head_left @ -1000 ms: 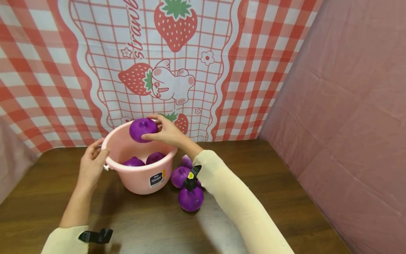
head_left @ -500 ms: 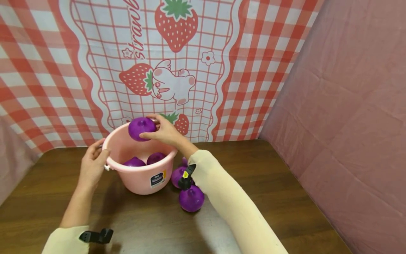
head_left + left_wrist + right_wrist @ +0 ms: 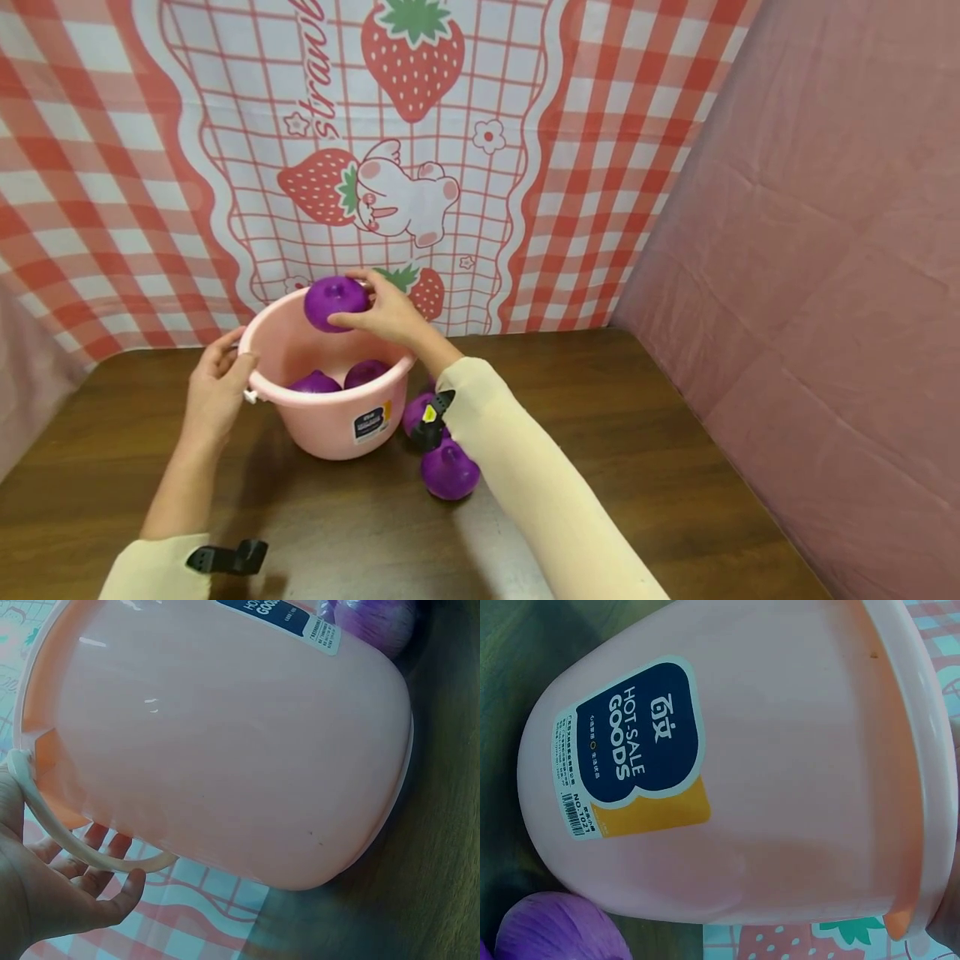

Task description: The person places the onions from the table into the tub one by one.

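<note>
A pink plastic bucket point(image 3: 322, 429) stands on the table, two purple onions point(image 3: 315, 382) visible inside it. My left hand point(image 3: 216, 387) holds the bucket's left rim; in the left wrist view, the fingers curl around the pale handle point(image 3: 71, 840) beside the bucket wall. Over the bucket's mouth, my right hand point(image 3: 393, 312) pinches another purple onion point(image 3: 328, 302) between thumb and fingers, above the two inside. In the right wrist view only a sliver of that hand shows at the right edge, and its onion is hidden.
Right of the bucket, purple onions point(image 3: 450, 469) lie on the wooden table point(image 3: 360, 533), partly covered by the right wrist's black strap and sleeve. A strawberry-print checked cloth point(image 3: 585, 167) hangs behind, and a pink cloth point(image 3: 810, 208) on the right.
The right wrist and forearm shift slightly left, covering more of the table onions. The right hand keeps its onion over the bucket, and the left hand stays on the rim.
</note>
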